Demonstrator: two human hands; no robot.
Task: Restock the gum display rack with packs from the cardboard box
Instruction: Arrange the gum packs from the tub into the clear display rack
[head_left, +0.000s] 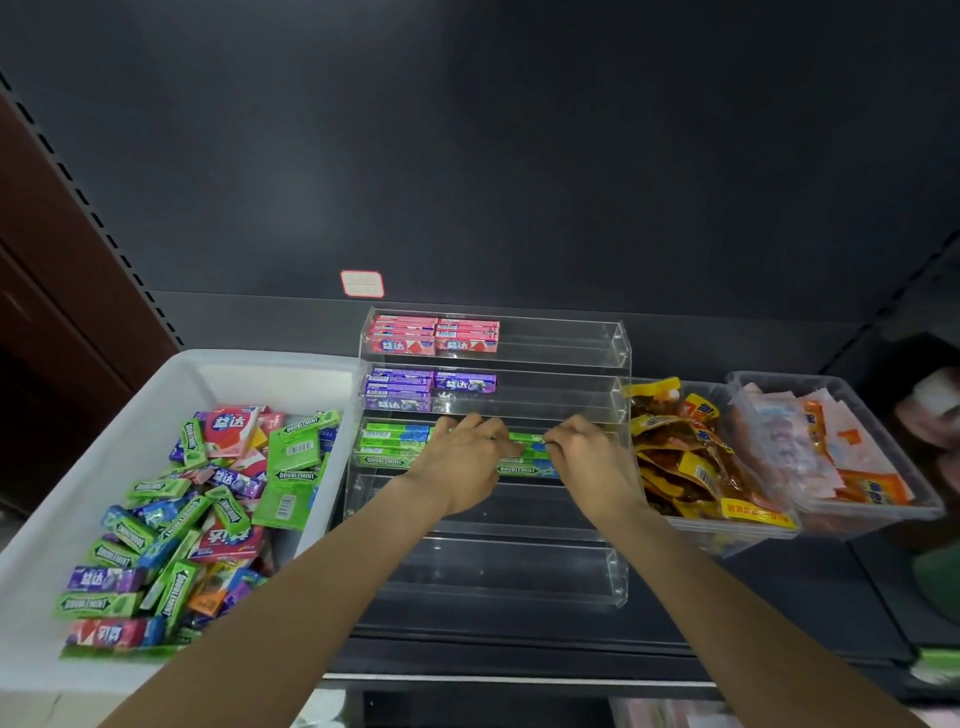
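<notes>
A clear acrylic stepped display rack (618, 343) stands on a dark shelf (810, 587) against a dark back panel, and everything else is placed from it. Its top tier holds pink gum packs (434, 335) at the left end; the tier below holds purple gum packs (400, 389), also at the left. The third tier down carries green Doublemint gum packs (387, 441) stacked at the left, with more running toward the middle. The two tiers nearest the viewer show no packs.

Both hands reach into the third tier. The left hand (462, 462) lies knuckles-up over the green row, its fingers curled onto a long green gum pack (524, 447) that spans the gap between the hands. The right hand (592, 457) pinches the right end of that same pack with fingertips bent, so each hand's grip is closed on it. The pack sits on top of the other green ones, roughly level with the tier.

Left of the rack, touching its side, is a white rectangular plastic bin (171, 379) holding a loose heap of mixed gum packs (208, 509) in green, purple, pink and blue. Right of the rack stands a clear tray of yellow-and-brown snack pouches (691, 457), and beyond it a second clear tray of pale orange-and-white packets (831, 447). A small red-edged white label (362, 283) sticks to the back panel just above the rack.
</notes>
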